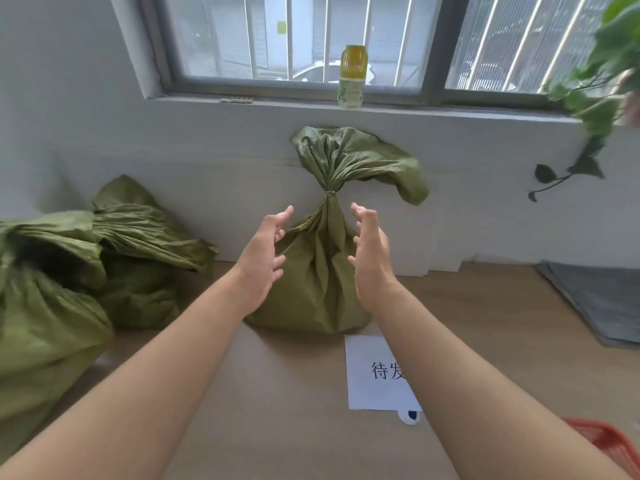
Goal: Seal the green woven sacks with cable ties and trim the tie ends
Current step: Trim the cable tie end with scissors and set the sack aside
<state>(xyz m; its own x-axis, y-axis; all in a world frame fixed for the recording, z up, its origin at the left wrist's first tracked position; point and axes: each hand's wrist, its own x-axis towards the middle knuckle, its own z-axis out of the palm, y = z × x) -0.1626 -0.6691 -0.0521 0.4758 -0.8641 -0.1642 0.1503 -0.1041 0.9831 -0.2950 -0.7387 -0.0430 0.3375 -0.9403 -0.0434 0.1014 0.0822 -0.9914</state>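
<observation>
From the head camera we see a green woven sack (311,282) standing on the floor against the wall under the window, its neck cinched by a pale cable tie (329,192). Our left hand (261,258) and right hand (372,256) flank it, fingers spread wide, holding nothing. Whether they touch the fabric we cannot tell. More green sacks (86,258) lie at the left. A white paper sheet (370,372) reads "待发", partly hidden. A yellow-green bottle (352,76) stands on the sill, label unreadable.
</observation>
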